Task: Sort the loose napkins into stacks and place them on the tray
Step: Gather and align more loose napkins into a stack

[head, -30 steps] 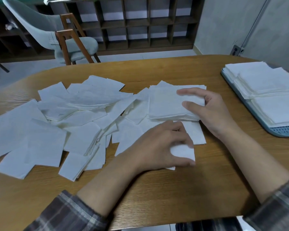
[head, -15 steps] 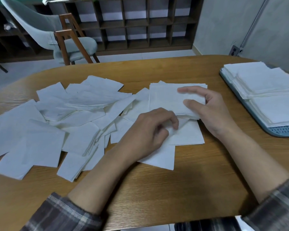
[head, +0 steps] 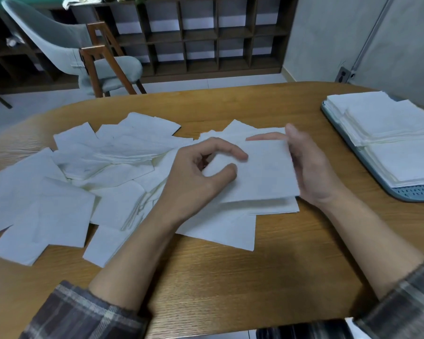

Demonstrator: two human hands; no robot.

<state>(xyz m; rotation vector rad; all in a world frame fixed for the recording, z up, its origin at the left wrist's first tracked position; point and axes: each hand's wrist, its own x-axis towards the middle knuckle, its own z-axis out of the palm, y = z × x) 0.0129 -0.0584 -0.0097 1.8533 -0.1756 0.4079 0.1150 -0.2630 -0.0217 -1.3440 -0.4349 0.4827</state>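
A small napkin stack [head: 262, 174] sits slightly raised over the loose white napkins [head: 66, 206] spread across the left and middle of the wooden table [head: 230, 277]. My left hand [head: 196, 177] is curled at the stack's left edge, thumb and index finger on the top napkin. My right hand [head: 311, 167] cups the stack's right edge, one finger reaching over its far edge. At the far right a blue-grey tray [head: 402, 193] carries neat napkin stacks [head: 392, 123].
Beyond the table's far edge stand a grey chair with wooden legs [head: 93, 59] and a dark shelf unit [head: 206, 35]. Bare wood lies between the stack and the tray and along the near edge.
My left hand moved up from the near napkins to the stack's left edge, and a napkin now lies on top. My right hand shifted from gripping over the stack to cupping its right side.
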